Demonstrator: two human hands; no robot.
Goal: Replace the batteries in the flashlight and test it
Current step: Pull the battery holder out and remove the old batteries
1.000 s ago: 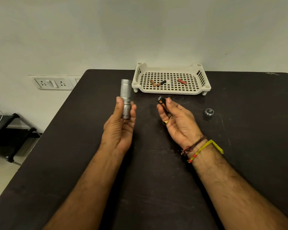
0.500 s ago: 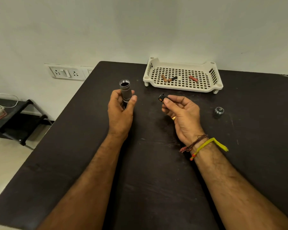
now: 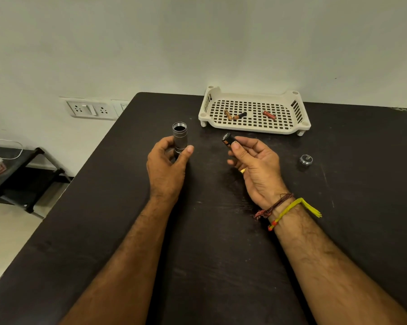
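Flashlight body (image 3: 180, 139) upright, open end up, gripped in left hand (image 3: 166, 164) above desk (image 3: 104, 219) middle. Right hand (image 3: 255, 164) pinches battery holder (image 3: 228, 138). Tail cap (image 3: 306, 159) near right edge; tray (image 3: 254, 130) with three batteries (image 3: 235, 114) at far edge.
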